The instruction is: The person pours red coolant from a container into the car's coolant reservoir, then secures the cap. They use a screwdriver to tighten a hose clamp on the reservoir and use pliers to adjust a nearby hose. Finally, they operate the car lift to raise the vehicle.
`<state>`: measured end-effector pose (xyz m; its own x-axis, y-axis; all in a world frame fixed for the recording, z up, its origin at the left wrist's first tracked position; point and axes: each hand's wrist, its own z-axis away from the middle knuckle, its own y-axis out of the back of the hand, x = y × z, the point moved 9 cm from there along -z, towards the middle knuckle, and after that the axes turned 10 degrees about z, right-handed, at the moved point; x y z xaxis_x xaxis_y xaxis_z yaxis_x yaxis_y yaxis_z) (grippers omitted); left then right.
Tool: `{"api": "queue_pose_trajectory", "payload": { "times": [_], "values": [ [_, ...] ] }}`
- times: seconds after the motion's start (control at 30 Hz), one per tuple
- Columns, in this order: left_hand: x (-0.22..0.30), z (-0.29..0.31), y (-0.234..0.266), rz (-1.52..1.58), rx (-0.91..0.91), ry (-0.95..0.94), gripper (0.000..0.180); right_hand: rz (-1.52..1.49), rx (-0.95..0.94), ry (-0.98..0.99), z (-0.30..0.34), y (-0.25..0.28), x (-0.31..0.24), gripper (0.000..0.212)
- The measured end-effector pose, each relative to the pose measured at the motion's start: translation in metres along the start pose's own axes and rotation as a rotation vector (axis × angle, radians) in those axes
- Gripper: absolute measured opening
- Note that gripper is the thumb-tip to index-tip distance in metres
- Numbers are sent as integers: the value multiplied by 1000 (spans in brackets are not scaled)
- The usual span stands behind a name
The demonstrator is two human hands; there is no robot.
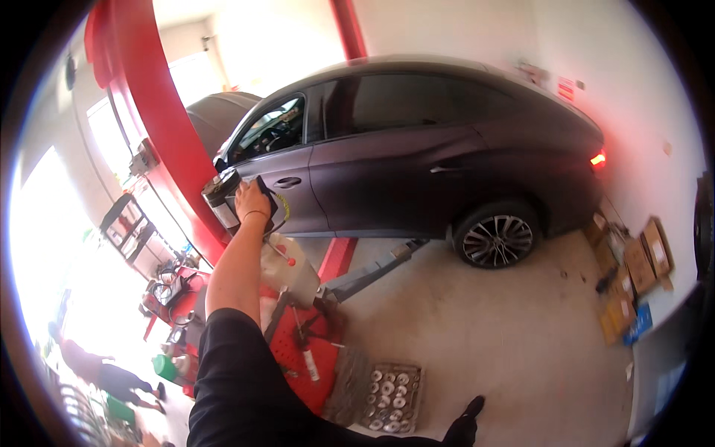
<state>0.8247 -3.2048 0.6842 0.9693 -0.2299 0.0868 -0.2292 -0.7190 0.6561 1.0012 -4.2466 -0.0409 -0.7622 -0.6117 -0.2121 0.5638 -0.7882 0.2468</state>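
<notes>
My left hand (253, 200), with a thin band at the wrist, reaches forward at the end of my outstretched arm. Its fingers are closed on a black-and-silver canister-like device (220, 195) beside the car's front door. A dark, flat-sided part shows just right of the hand, and a yellow-green coiled cord (284, 210) hangs by it. Part of what the fingers grip is hidden behind the hand. Below stands a whitish plastic tank (292, 272) with a small red knob. My right hand is out of the picture.
A dark car (402, 164) stands beside a red lift post (153, 97), with a grey lift arm (380, 267) under it. Near me are a red tool cart (287, 357) and a tray of round metal parts (391, 395). Cardboard boxes (640, 261) lie by the right wall. Another person (104, 372) is at far left.
</notes>
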Motion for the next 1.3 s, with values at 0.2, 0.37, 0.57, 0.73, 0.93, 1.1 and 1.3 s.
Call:
{"api": "queue_pose_trajectory", "payload": {
  "times": [0.2,0.37,0.57,0.73,0.93,1.1,1.3],
  "values": [
    [13,-34,-25,-169,23,152,29,1366,609,988,-48,40,-435,28],
    [-21,-33,2,-255,6,317,42,49,22,747,7,-7,-717,19],
    [-10,-29,-5,-40,86,190,52,360,-100,852,20,-111,-829,17],
    [13,-34,-9,-61,17,218,53,733,-192,631,-100,-147,-831,19],
    [12,-39,4,-212,-20,251,55,917,-231,537,-129,-196,-910,21],
    [11,-56,-28,-304,-186,293,63,890,-277,668,-127,-256,-1035,23],
    [2,-53,-12,-445,-279,332,73,774,-383,753,-34,-308,-1082,25]
  ]
}}
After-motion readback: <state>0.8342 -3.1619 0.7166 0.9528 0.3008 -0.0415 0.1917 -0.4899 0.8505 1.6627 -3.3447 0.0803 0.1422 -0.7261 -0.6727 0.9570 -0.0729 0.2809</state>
